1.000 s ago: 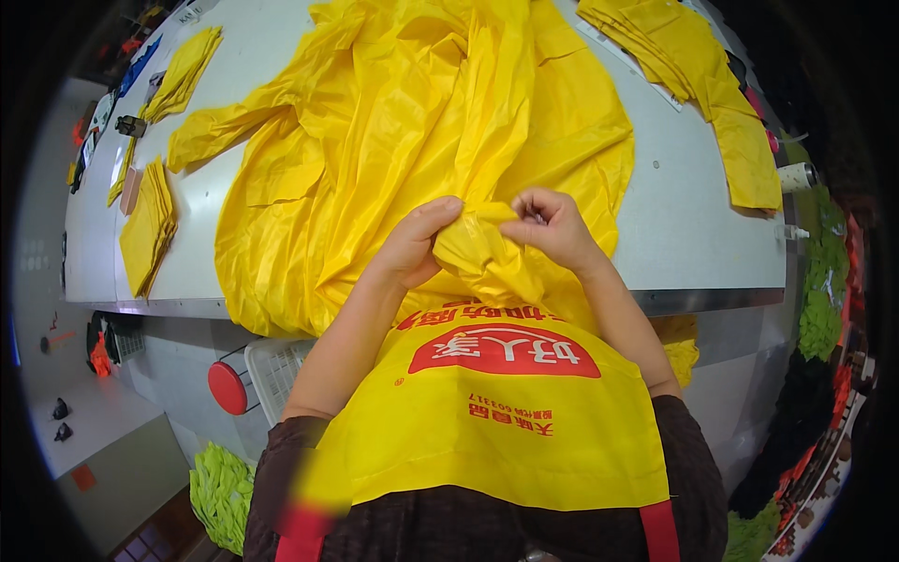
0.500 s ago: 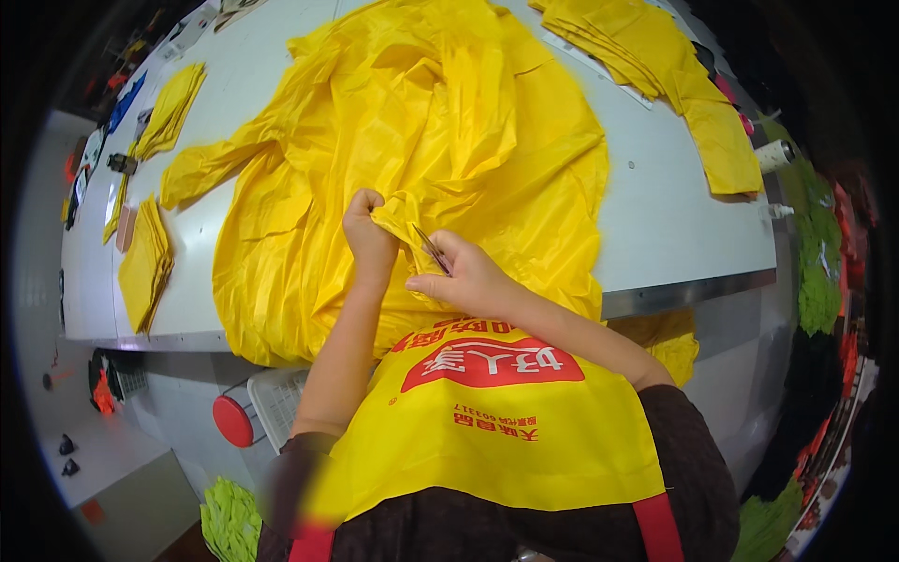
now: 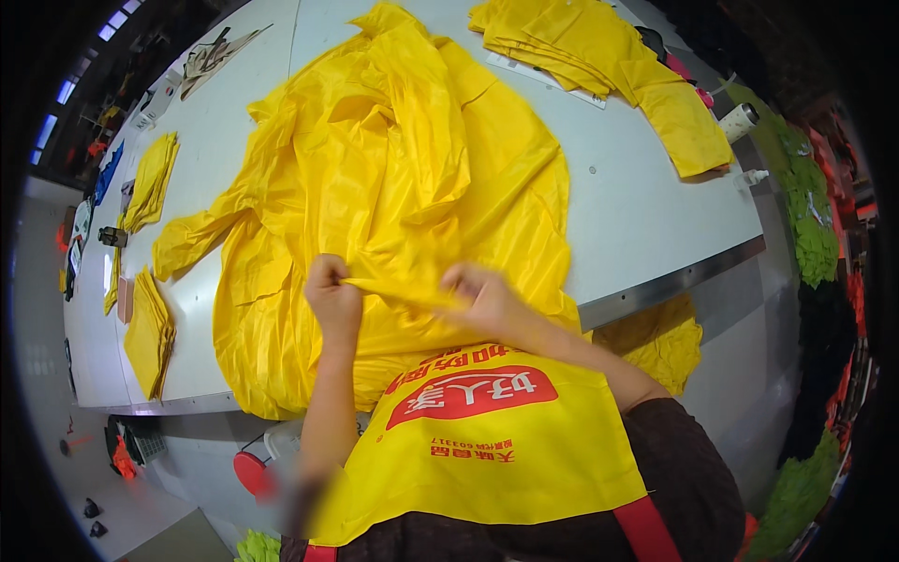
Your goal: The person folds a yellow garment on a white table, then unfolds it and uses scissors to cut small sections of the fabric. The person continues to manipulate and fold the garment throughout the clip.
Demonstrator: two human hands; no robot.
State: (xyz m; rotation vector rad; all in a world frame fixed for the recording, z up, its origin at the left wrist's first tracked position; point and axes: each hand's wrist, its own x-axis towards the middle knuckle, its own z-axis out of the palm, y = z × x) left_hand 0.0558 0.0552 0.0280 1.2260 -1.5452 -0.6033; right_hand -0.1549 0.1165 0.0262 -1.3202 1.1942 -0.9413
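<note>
Two hands pinch a yellow garment (image 3: 393,187) at the table (image 3: 637,197) edge.
The left hand (image 3: 333,298) has its grip clamped on a fold; the right hand (image 3: 482,298) (blurred) is closed on the same fold, stretched between them. Yellow stacks (image 3: 150,328) lie to the left.

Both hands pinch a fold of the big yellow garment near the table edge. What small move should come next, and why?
Probably draw the two hands apart to stretch the pinched fold flat. The left hand and the right hand grip one ridge of the yellow garment close together, and the cloth between and above them lies bunched and creased on the white table.
</note>
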